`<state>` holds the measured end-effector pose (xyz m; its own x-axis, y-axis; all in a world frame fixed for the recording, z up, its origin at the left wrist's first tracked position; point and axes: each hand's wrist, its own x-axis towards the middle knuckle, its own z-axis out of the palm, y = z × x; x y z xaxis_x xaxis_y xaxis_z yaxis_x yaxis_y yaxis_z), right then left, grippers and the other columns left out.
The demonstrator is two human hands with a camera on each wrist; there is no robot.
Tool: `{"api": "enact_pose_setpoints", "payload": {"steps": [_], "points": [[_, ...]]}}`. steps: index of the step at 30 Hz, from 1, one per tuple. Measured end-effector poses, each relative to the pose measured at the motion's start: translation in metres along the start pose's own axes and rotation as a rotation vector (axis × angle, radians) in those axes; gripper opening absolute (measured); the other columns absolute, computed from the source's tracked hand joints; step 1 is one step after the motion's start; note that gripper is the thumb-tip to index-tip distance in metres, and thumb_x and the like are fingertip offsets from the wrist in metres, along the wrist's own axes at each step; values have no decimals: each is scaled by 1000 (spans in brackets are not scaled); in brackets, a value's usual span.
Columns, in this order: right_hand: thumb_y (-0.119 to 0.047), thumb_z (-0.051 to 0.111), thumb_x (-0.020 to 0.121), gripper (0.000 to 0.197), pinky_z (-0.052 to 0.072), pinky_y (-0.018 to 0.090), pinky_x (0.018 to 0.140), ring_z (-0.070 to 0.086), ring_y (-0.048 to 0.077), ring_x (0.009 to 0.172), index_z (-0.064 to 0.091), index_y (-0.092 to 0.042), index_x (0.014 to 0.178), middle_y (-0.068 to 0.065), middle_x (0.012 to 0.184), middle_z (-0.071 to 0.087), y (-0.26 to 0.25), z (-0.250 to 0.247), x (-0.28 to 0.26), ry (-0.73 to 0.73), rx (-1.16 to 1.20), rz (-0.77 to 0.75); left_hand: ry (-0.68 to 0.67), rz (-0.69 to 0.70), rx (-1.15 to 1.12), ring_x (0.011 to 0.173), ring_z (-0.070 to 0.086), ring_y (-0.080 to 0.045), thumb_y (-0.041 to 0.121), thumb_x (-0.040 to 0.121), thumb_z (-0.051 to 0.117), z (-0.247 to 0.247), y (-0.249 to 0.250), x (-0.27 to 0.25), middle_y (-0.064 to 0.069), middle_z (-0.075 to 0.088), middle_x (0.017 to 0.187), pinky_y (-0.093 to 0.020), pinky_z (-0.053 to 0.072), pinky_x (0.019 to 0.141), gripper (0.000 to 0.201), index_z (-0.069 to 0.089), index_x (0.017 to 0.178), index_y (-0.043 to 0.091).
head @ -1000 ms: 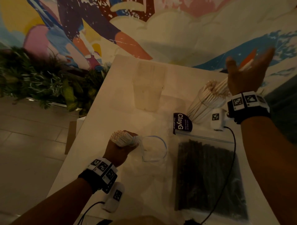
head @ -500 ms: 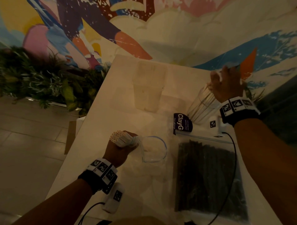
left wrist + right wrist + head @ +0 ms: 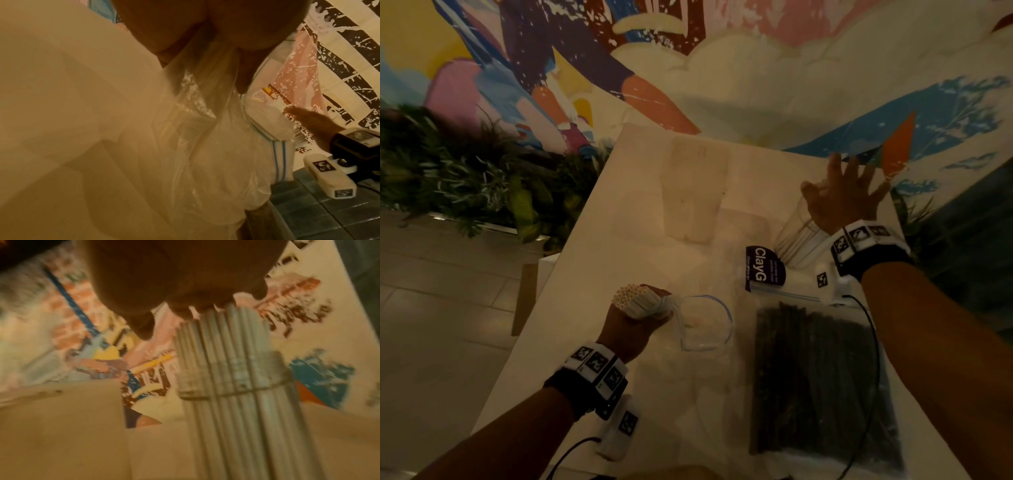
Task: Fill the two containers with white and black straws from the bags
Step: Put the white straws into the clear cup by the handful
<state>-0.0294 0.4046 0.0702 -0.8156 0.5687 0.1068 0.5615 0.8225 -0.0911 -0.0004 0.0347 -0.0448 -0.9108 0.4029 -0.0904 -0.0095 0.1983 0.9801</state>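
Pressing flat down with spread fingers, the right hand (image 3: 840, 195) is sitting on top of the white straws (image 3: 224, 340) in the clear container (image 3: 796, 236); only the right wrist view is showing the palm touching the straw tips. The left hand (image 3: 631, 325) is fisting a bundle of white straws (image 3: 635, 299) at the mouth of a crinkly clear bag (image 3: 205, 146). The black straws (image 3: 815, 387) are lying in their zip bag (image 3: 791, 296) between both arms on the white table (image 3: 599, 240), near a second, empty-looking container (image 3: 693, 192).

Dim warm light; wrist views blurred, distorted.
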Motion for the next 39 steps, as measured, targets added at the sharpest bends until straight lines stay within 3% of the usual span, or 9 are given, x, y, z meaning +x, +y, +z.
{"api": "enact_pose_setpoints", "payload": {"steps": [2, 4, 6, 9, 18, 23, 27, 32, 39], "points": [[-54, 44, 92, 71, 4, 57, 112, 18, 36, 143, 23, -16, 148, 15, 155, 24, -16, -5, -28, 261, 155, -100, 12, -3, -38, 81, 66, -14, 22, 73, 77, 1, 7, -2, 8, 71, 83, -39, 54, 75, 23, 70, 80, 43], [-45, 52, 87, 60, 26, 46, 111, 46, 29, 129, 47, -12, 137, 13, 139, 51, -42, 2, -71, 359, 440, -225, 2, 25, -54, 80, 65, -7, 15, 74, 76, 1, 6, -3, 14, 71, 84, -29, 54, 74, 29, 72, 80, 43], [-37, 55, 84, 43, 49, 29, 94, 63, 12, 101, 66, -13, 118, 6, 116, 68, -71, 17, -115, 152, 697, -265, 2, 41, -54, 85, 65, -16, 6, 76, 73, 1, 5, -1, 2, 70, 91, -30, 54, 77, 28, 72, 91, 29], [-16, 62, 86, 25, 49, 8, 80, 61, -3, 83, 70, -13, 110, 2, 103, 72, -102, 41, -162, -147, 894, -292, 23, -42, -77, 93, 66, -17, 1, 76, 71, 4, 1, 2, -9, 68, 103, -28, 56, 82, 27, 68, 102, 7], [-4, 62, 73, 57, 47, 22, 96, 57, 4, 110, 58, -24, 127, -4, 121, 64, -126, 47, -192, -476, 976, -332, 73, 6, 128, 77, 61, 5, 2, 71, 76, 10, 5, -2, 2, 66, 94, -1, 44, 69, 27, 71, 98, 4], [-21, 72, 68, 55, 49, 24, 93, 58, 7, 109, 61, -27, 122, -6, 119, 64, -127, 46, -194, -553, 1089, -328, 70, 47, 225, 87, 65, -21, 3, 72, 76, 6, 3, 4, -10, 70, 93, -31, 51, 77, 22, 72, 93, 4], [-10, 70, 82, 15, 54, 31, 87, 64, 5, 95, 73, -18, 95, -7, 98, 71, -132, 48, -192, -497, 1235, -255, 5, -22, 111, 79, 67, -7, 6, 67, 80, 8, 3, 5, 8, 71, 83, -30, 53, 74, 20, 74, 84, 15], [2, 59, 84, 9, 55, 27, 74, 65, 16, 78, 60, -4, 79, 16, 81, 67, -123, 50, -184, -377, 1463, -142, -11, -52, 125, 72, 61, 1, 9, 72, 78, 9, 2, 5, 10, 65, 78, -16, 51, 70, 22, 66, 75, 28], [0, 56, 67, 15, 51, 32, 68, 55, 15, 69, 56, -14, 72, -12, 66, 61, -98, 65, -169, -221, 1502, -24, 2, -47, -71, 70, 64, 6, -3, 72, 74, 12, -1, 6, 14, 69, 76, -9, 50, 64, 20, 70, 80, 15]]}}
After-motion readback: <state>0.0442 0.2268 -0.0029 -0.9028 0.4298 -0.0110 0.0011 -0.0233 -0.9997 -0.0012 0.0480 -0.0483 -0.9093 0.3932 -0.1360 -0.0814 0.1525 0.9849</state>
